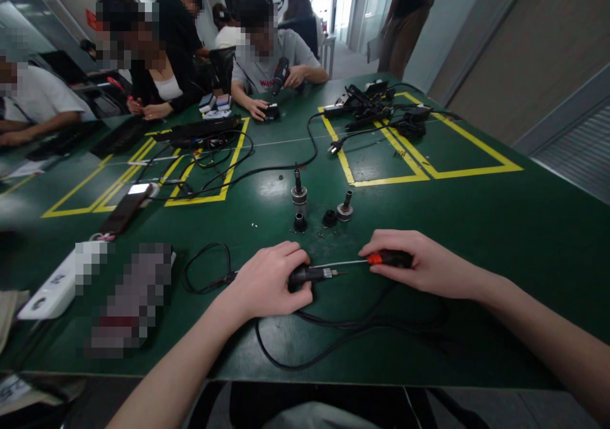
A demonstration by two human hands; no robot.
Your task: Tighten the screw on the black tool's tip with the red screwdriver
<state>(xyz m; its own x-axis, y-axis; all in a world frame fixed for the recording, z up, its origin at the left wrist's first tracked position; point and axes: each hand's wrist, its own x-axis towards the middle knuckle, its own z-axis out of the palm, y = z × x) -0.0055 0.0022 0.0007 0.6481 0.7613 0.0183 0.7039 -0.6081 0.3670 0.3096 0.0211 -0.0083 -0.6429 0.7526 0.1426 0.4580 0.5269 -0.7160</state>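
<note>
My left hand (274,278) rests low over the table, its fingers wrapped round a black cylindrical handle (305,278). A ridged metal collar and a thin metal tip stick out of that handle to the right. My right hand (417,260) grips the red and black handle of a screwdriver (381,259). The screwdriver's shaft points left, to the fingers of my left hand, just above the black handle; whether its end touches anything is hidden. A black cable (305,362) loops on the table below both hands.
Beyond my hands stand metal parts with stems (298,194), (345,208) and black collars (300,224), (329,218). Left lie a white power strip (52,289) and a phone (126,210). Tangled black cables (376,105) lie at the back. Across the table, a person holds a power drill (281,76).
</note>
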